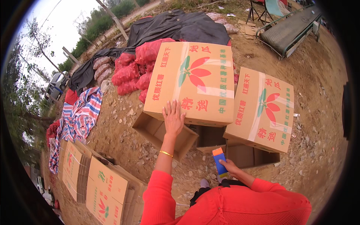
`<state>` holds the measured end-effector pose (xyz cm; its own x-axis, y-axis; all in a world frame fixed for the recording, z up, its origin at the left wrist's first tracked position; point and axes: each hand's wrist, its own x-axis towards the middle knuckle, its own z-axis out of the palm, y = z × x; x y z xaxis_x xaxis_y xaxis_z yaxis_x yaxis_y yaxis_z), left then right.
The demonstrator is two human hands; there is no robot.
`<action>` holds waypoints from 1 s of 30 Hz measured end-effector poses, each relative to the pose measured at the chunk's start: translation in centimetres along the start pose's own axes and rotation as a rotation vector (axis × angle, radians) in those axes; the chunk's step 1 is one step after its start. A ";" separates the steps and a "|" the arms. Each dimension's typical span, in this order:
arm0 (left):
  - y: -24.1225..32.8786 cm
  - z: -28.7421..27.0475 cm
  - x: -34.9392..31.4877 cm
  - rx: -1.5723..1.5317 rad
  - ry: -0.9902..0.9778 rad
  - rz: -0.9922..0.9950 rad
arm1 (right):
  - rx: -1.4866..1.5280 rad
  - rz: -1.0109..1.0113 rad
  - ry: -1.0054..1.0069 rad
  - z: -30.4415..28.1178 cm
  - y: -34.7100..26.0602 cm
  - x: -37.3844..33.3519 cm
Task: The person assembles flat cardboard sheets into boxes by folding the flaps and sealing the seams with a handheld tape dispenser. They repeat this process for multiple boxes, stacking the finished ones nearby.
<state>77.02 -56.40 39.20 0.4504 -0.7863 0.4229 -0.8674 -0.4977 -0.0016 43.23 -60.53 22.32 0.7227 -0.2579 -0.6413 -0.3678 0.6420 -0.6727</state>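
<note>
Head view, clock centred on the frame. Main printed carton [198, 99] sits just off centre toward 12 o'clock, printed face up, on the open-topped carton [167, 139] under its near edge. Left hand [173, 117] lies palm-down on that near edge, fingers spread, gripping nothing; reads as steadying, since the carton overhangs what's below. Right hand [229, 168] at 5 o'clock has its fingers wrapped round a blue-and-orange handheld block [219, 161], orange end up and away from the body. Might be a tape dispenser; too small to be sure. Held low, apart from both upper cartons, so it doesn't foul the left arm.

Second printed carton [268, 123] at 3 o'clock, skewed, resting over another open-topped carton [253, 155]. The lower boxes look to serve as stands, keeping the upper ones off the dirt; exact contact is hidden.

Materials: tan corrugated board, square edges, red and green leaf print, shiny clear tape [182, 71] along the top. Flattened cartons [107, 191] at 7 to 8 o'clock, stacked on edge, fluted layers showing, probably to save ground. Lumpy red mesh sacks [127, 77] at 10 o'clock; wrinkled dark sheeting [180, 30] at 12, likely a cover. Creased striped tarp [81, 114] at 9. Flat-belted conveyor [290, 30] at 2. Ground [123, 129]: loose, stony soil.
</note>
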 end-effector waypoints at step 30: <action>-1.3 -1.5 -4.3 0.008 0.043 -0.095 | -0.053 0.000 0.074 -3.0 1.2 0.3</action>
<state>75.84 -51.79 38.74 0.5211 -0.7187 0.4603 -0.8191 -0.5726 0.0333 41.27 -61.95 20.20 0.6780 -0.3121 -0.6655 -0.3999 0.6030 -0.6903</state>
